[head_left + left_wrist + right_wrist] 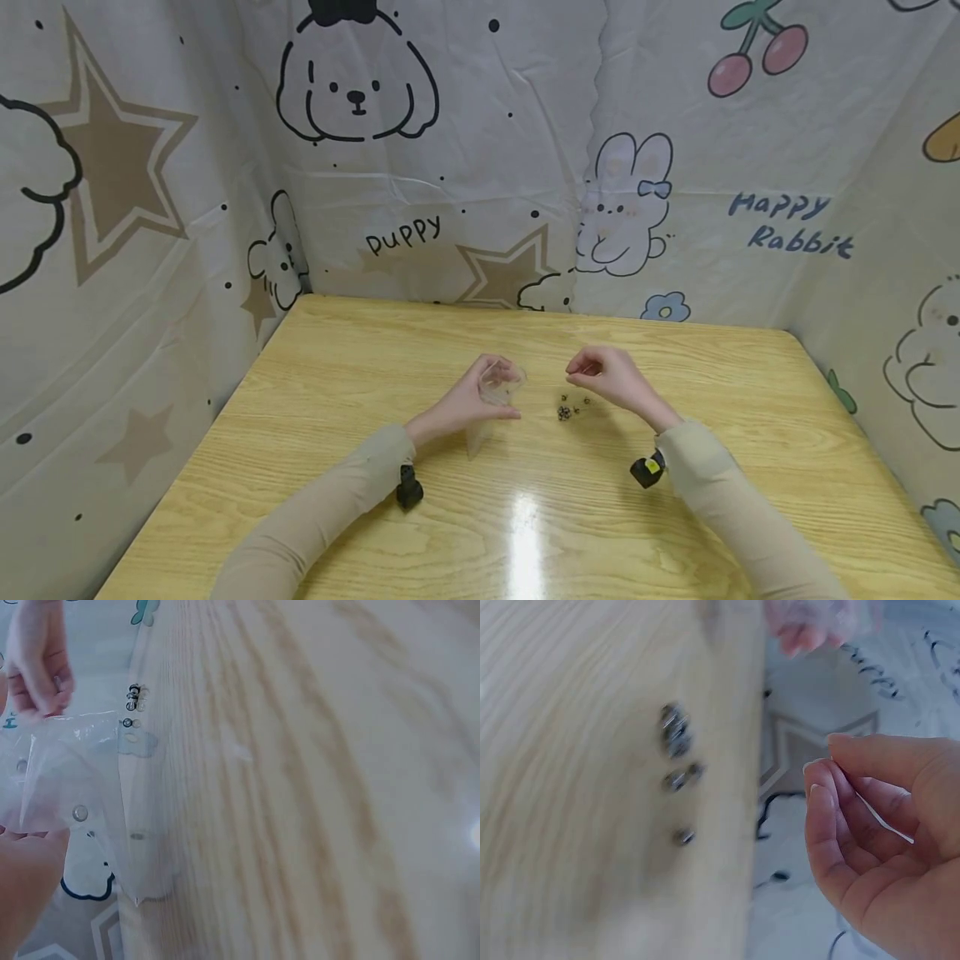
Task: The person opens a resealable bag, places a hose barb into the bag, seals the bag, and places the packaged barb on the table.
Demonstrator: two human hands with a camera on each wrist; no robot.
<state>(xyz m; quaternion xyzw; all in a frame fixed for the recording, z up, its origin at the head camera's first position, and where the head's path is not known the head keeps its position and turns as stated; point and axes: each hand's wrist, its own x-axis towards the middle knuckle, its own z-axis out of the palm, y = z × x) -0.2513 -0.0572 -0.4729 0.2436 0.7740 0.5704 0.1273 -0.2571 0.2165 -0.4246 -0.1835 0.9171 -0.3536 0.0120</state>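
My left hand [480, 396] grips a clear plastic bag [477, 435], fingers and thumb round its upper part, its mouth spread. Inside the bag, in the left wrist view, show a few small round silvery metal pieces [79, 813]. My right hand [611, 379] hovers above and just right of a small group of shiny metal pieces [564, 412] on the table. Its thumb and fingertips [821, 771] come close together, the fingers loosely bent, and nothing shows between them. In the right wrist view, several loose metal pieces [676, 735] lie in a blurred row.
The wooden table [337, 350] reaches back to a patterned cloth [480, 150], which also hangs along both sides. Dark camera mounts [408, 487] sit at the wrists. A bright light reflection lies on the table's front part.
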